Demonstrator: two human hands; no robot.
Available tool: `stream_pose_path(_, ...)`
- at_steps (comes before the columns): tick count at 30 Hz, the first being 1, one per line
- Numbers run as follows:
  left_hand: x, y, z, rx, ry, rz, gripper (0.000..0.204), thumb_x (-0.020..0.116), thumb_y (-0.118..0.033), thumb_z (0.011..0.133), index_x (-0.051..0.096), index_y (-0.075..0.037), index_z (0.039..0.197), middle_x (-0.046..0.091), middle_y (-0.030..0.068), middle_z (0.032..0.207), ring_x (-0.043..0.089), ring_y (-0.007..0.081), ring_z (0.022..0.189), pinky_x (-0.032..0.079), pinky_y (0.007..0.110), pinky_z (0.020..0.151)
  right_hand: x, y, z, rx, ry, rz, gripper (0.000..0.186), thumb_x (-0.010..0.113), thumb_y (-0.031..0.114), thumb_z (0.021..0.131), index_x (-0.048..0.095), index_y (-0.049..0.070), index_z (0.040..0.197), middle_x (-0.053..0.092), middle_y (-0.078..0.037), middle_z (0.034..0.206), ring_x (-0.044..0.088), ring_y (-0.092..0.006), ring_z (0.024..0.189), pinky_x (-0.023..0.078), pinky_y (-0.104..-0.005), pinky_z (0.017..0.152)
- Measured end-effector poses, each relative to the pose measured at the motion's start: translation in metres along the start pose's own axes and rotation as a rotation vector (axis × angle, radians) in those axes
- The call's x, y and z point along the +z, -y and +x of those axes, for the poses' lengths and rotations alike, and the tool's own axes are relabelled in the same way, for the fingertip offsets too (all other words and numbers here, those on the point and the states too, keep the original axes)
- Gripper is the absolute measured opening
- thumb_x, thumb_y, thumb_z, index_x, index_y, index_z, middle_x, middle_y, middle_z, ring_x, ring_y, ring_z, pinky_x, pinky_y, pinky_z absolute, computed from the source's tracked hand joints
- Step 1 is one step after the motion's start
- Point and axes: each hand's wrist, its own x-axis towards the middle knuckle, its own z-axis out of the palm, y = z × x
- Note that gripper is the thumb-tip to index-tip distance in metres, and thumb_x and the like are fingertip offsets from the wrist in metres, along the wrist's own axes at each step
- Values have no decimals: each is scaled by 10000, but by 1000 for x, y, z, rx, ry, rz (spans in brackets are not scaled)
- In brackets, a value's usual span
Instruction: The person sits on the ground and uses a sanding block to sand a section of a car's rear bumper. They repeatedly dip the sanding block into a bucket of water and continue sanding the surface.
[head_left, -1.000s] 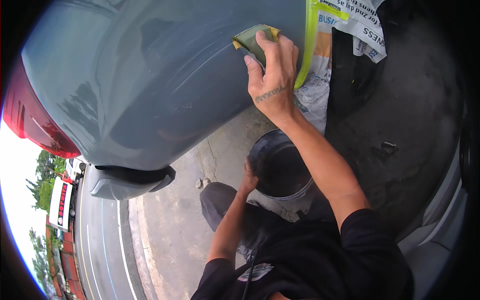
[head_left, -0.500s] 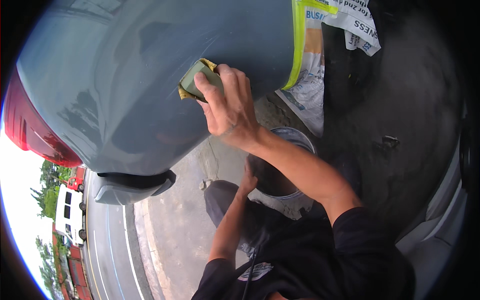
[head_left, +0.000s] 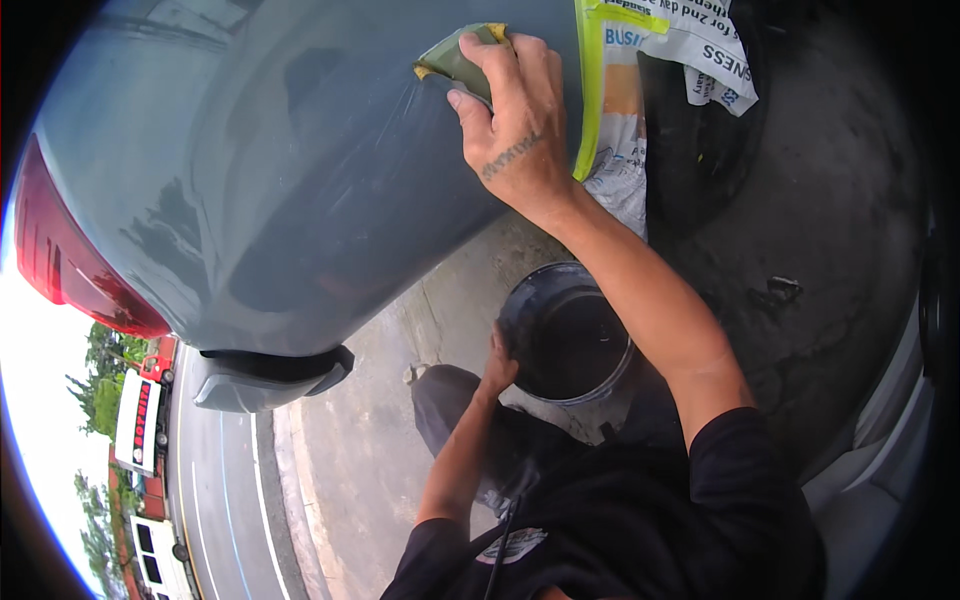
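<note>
With our right hand [head_left: 520, 130], we are gripping a flat green block [head_left: 452, 64], thumb on its near side and fingers bending over its top. A yellow-edged sheet [head_left: 421, 73] is wrapping around the block, its ends curling up at both sides. We are holding the block against the grey car panel [head_left: 340, 200], high on its curved face and to the left of the yellow-green tape [head_left: 591, 110]. Pale scratch lines are running across the paint just below the block.

The tape is bordering printed newspaper [head_left: 622, 165], which is hanging beside a dark wheel area.

With our left hand [head_left: 500, 362], we are touching the left side of a dark bucket [head_left: 522, 318]; we cannot tell whether the fingers are closing on its rim. The bucket is standing on the concrete [head_left: 370, 450] below our right forearm, near our bent knee [head_left: 440, 400].

Toward the left, a red tail light [head_left: 80, 250] is sitting on the car, and beyond it a white vehicle [head_left: 165, 565] is standing on the road [head_left: 215, 440].
</note>
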Motion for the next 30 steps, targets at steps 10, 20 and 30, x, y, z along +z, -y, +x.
stream_pose_path(10,-7,-30,19,-122,-35,-51,1071,503,40,791,-47,48,1710,267,410,1663,309,564,1556,353,503,1286,50,65,-4,-278,-54,-13,405,696,115,942,671,66,1343,591,-228,1234,593,-369,1061,487,-504,896)
stream_pose_path(20,0,-42,15,-194,27,-80,1087,519,40,802,-76,35,1712,263,416,1657,405,572,1503,408,513,1244,29,43,-47,-185,21,-37,488,745,101,914,642,63,1389,588,-276,1268,598,-415,1091,498,-515,910)
stream_pose_path(30,-5,-41,24,-145,11,-146,1094,515,49,788,-60,23,1719,247,422,1671,285,564,1569,328,509,1295,29,49,-28,-216,36,-15,421,758,82,885,700,67,1302,604,-232,1265,598,-382,1123,489,-509,916)
